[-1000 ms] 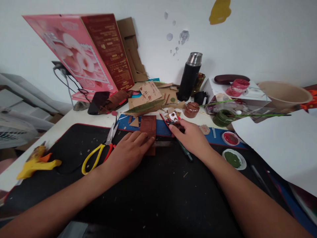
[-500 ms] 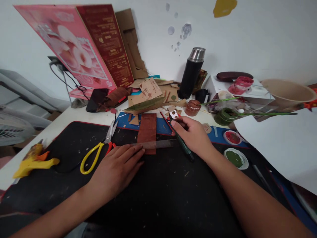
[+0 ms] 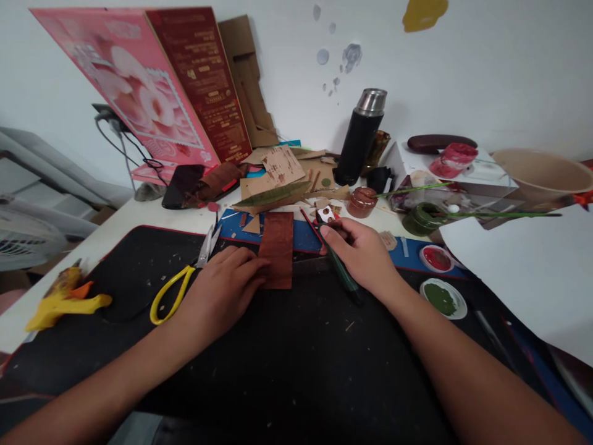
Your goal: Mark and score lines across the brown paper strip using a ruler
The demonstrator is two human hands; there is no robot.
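Note:
A brown strip (image 3: 278, 250) lies across the blue edge and the black mat. At its lower left edge is my left hand (image 3: 229, 281), its fingers closed on that edge. My right hand (image 3: 364, 250) is wrapped round a dark green-handled tool (image 3: 343, 273) to the right of the strip; its upper end is partly hidden by the fingers. A clear ruler (image 3: 312, 266) shows faintly between the strip and the tool, and none of it shows over the strip. Yellow-handled scissors (image 3: 170, 296) lie just left of my left hand.
A yellow glue gun (image 3: 69, 303) is at the left. Behind the strip lie cardboard scraps (image 3: 280, 167), with a black flask (image 3: 359, 139) beyond. Paint jars (image 3: 361, 202), a green paint lid (image 3: 442, 298) and a red one (image 3: 436, 258) are at the right.
My left hand has risen slightly, with its fingers more curled at the strip's edge. The ruler no longer shows across the strip. My right hand keeps its hold on the tool.

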